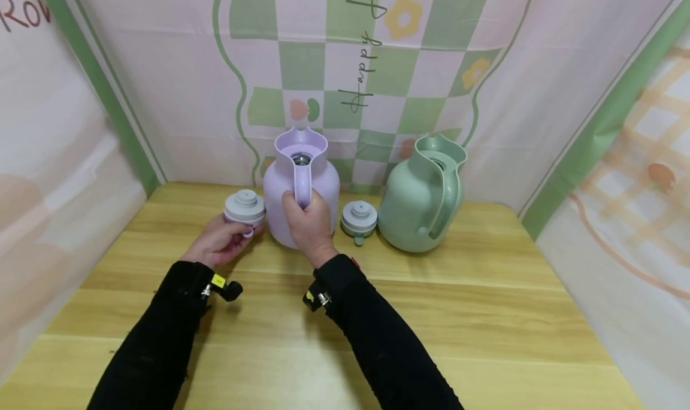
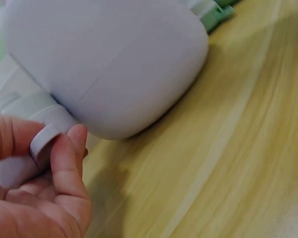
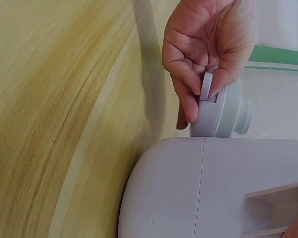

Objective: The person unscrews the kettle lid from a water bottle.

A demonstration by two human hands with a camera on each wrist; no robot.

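Observation:
A lilac thermos jug (image 1: 277, 197) stands upright and lidless on the wooden table, its steel mouth showing. My right hand (image 1: 312, 225) grips its handle (image 1: 303, 181); only bits of that hand show at the right wrist view's edge. Left of the jug, my left hand (image 1: 218, 242) holds the grey-and-lilac lid (image 1: 245, 207), grey stopper side up. Thumb and finger pinch the small lilac tab (image 2: 43, 141) of the lid. In the right wrist view the lid (image 3: 221, 114) is right beside the jug's side; whether they touch I cannot tell.
A green thermos jug (image 1: 412, 200), also lidless, stands to the right with its handle toward the front right. Its grey-and-green lid (image 1: 359, 218) lies stopper up between the jugs. A patterned cloth (image 1: 302, 66) hangs behind the wooden table (image 1: 485, 314) and along both sides.

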